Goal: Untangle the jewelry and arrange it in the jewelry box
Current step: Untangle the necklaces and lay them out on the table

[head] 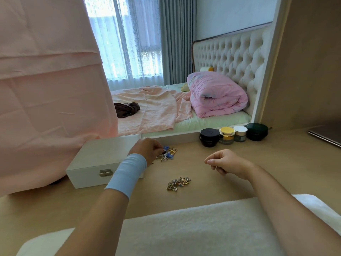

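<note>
A closed white jewelry box (96, 159) with a metal clasp sits on the wooden dresser top at the left. Right of it lies a tangle of jewelry with blue beads and gold rings (168, 152). My left hand (147, 149), a light blue band on its wrist, reaches into that tangle, its fingertips curled on the pieces. A second small heap of gold and silver jewelry (178, 183) lies nearer to me, in the middle. My right hand (227, 163) hovers over the dresser top to the right, fingers loosely curled, holding nothing.
Several cosmetic jars (233, 134) stand at the back against the mirror (166, 61), which reflects a bed. A pink cloth (46, 89) drapes over the mirror's left part and behind the box. A white fluffy cover (184, 228) lies at the near edge. A laptop corner (326, 135) shows far right.
</note>
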Demonstrator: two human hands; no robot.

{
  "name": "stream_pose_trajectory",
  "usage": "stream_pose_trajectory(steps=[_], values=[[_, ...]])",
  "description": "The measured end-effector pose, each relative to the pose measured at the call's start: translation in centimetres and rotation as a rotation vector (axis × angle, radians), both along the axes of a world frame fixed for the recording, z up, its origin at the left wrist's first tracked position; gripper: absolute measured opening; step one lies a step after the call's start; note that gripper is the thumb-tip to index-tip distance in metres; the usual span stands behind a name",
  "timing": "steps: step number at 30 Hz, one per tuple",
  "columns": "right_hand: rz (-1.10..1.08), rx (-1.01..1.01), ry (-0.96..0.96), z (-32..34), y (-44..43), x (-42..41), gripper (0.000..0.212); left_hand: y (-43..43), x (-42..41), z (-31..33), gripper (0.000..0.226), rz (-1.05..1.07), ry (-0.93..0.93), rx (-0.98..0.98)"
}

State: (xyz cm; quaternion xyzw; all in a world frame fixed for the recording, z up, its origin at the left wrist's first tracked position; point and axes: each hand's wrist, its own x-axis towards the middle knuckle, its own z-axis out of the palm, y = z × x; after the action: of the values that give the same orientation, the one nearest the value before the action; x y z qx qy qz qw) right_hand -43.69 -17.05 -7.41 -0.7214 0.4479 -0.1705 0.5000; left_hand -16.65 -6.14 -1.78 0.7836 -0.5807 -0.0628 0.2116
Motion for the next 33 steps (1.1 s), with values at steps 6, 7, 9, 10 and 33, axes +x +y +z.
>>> stream_pose_trajectory(steps=[6,7,9,10,33], values=[[-0.132,-0.184,0.189,-0.3,-2.1,-1.1,0.005,-1.8,-2.6,-3.3,0.025,0.032,-0.237,0.159],[-0.136,-0.215,0.234,-0.4,-2.4,-1.1,0.005,-2.1,-2.8,-3.8,0.027,0.042,-0.268,0.178],[-0.125,-0.278,0.311,-0.6,-2.6,-0.8,0.005,-2.6,-3.2,-4.6,0.028,0.055,-0.307,0.223],[-0.113,-0.31,0.337,-0.8,-2.7,-0.7,0.005,-2.8,-3.4,-4.8,0.027,0.059,-0.314,0.243],[0.2,-0.385,0.781,-2.2,1.1,-0.8,0.076,-1.9,-5.9,-7.3,0.068,-0.33,-0.055,0.56]])
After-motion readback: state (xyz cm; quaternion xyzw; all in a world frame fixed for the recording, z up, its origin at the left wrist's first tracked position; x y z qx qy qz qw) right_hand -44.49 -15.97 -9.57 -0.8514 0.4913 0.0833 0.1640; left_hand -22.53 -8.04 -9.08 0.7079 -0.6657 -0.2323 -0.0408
